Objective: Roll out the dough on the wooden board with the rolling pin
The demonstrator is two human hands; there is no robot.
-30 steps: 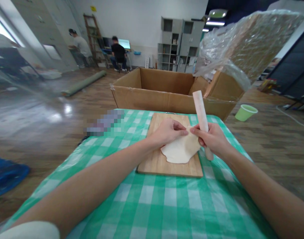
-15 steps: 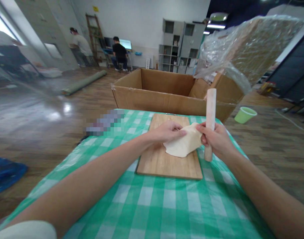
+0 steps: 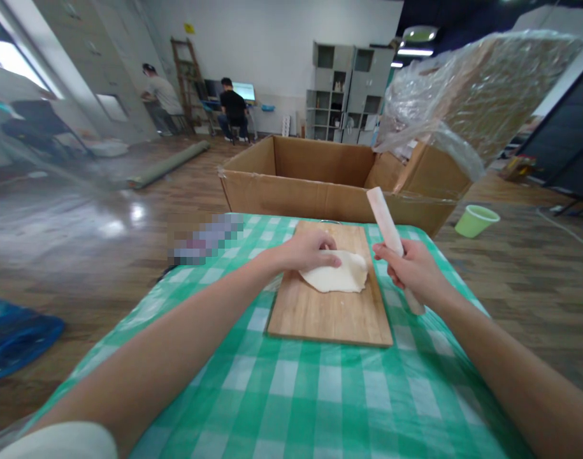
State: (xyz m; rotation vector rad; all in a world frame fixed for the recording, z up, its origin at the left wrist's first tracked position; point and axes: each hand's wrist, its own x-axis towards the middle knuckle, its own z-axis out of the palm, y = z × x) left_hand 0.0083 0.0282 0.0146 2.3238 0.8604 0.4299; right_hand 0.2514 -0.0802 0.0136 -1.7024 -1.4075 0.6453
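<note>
Here's the dough (image 3: 338, 276), a pale cream sheet, smooth on top, a little ragged along its near edge and softly puckered at the right end. It sits on the wooden board (image 3: 329, 319), directly under the left thumb and reaching out to its right. The left hand (image 3: 308, 250) has that thumb laid over the sheet, fingers curled at its far edge; whether they pinch it tight, I can't tell, and they hide its left end. Over to the right hand (image 3: 413, 268): fingers wrapped round the rolling pin (image 3: 385, 223), which leans with its top to the left, and fingertips just beside the dough, not touching. Beneath both sets of fingers, green-and-white checked cloth (image 3: 286, 382) surrounds the board. Beyond the fingertips stands a big cardboard box (image 3: 301, 194), the pin's top overlapping its front. Past the right fingers, a light-green bucket (image 3: 476, 221) on the floor; out beyond the left ones, a blurred-out item (image 3: 208, 239) on the cloth.
</note>
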